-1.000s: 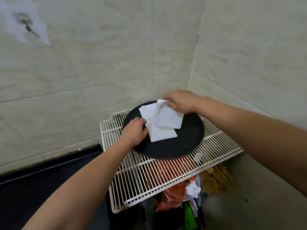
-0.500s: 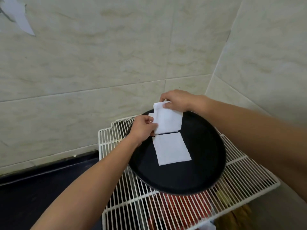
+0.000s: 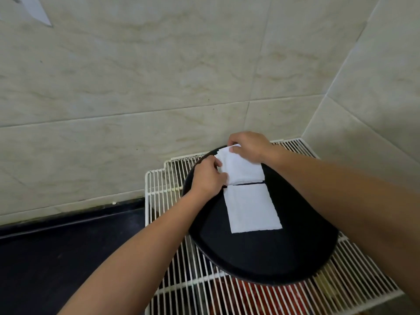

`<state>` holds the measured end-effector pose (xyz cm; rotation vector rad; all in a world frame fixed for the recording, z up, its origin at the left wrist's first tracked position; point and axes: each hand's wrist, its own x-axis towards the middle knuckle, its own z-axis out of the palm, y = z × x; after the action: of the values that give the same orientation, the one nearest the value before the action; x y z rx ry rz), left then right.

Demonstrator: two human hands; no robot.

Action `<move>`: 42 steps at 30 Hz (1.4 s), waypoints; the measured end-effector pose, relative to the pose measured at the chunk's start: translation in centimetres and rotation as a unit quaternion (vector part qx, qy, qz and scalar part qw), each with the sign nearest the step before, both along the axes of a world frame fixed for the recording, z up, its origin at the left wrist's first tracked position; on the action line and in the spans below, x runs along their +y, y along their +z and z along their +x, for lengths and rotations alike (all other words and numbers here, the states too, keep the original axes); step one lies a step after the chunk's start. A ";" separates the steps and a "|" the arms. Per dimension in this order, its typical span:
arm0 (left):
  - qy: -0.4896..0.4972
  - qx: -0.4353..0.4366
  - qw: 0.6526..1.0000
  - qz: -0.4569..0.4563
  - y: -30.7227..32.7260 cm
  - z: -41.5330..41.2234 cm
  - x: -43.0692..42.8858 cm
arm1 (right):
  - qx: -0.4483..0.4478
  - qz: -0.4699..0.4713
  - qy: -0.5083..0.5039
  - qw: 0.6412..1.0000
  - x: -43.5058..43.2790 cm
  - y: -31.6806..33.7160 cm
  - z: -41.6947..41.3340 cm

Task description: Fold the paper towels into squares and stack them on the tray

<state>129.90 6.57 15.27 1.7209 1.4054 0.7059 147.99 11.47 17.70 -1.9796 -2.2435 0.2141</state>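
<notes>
The left edge of the folded white paper towel (image 3: 242, 170) held over the round black tray (image 3: 261, 258) is covered by the left hand (image 3: 208, 178), and its far corner by the right hand (image 3: 248, 145), so the fingertips behind the sheet are not seen. The tray's far rim is hidden by both hands, its right rim by the right forearm. The white wire rack (image 3: 159, 185) is cut off at the bottom edge, and the red and yellowish things (image 3: 247, 296) beneath it cannot be identified.
</notes>
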 end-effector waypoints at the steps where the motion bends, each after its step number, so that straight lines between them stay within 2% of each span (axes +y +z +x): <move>1: -0.002 0.014 1.000 0.013 0.0 0.0 0.1 | 0.003 0.010 0.004 1.000 0.1 -0.3 -0.1; 6: -0.034 0.121 0.986 0.111 -0.2 -0.1 0.2 | -0.034 0.064 0.007 0.997 -0.5 -1.2 0.0; 9: -0.096 0.178 0.947 0.251 -0.4 -0.2 0.6 | -0.032 0.169 0.009 0.985 -1.8 -1.5 0.8; 11: -0.169 0.248 0.910 0.288 -0.6 -0.4 1.2 | -0.053 0.205 0.045 0.976 -3.5 -2.3 1.1; 13: -0.211 0.310 0.888 0.267 -1.1 -0.6 1.8 | -0.085 0.200 0.070 0.974 -5.0 -3.8 1.6; 17: -0.225 0.353 0.873 0.249 -2.0 -1.1 2.2 | -0.066 0.087 0.023 0.994 -6.1 -4.9 2.4; 23: -0.216 0.333 0.886 0.240 -1.5 -1.1 1.4 | -0.099 -0.013 -0.018 0.995 -6.4 -3.1 2.9; 30: -0.103 0.274 0.918 0.269 1.2 -4.6 -2.2 | -0.051 0.078 -0.108 0.990 -10.0 0.6 3.5; 37: -0.015 0.252 0.933 0.256 3.8 -9.8 -12.5 | 0.005 0.152 -0.018 0.988 -16.8 3.7 -2.8; 42: 0.068 0.299 0.922 0.234 2.6 -18.1 -24.3 | 0.069 0.192 0.100 0.974 -24.7 3.6 -12.8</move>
<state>111.80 -17.68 17.87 2.3703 1.8922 0.6521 135.19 -13.22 21.33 -1.5005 -2.1938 -0.0583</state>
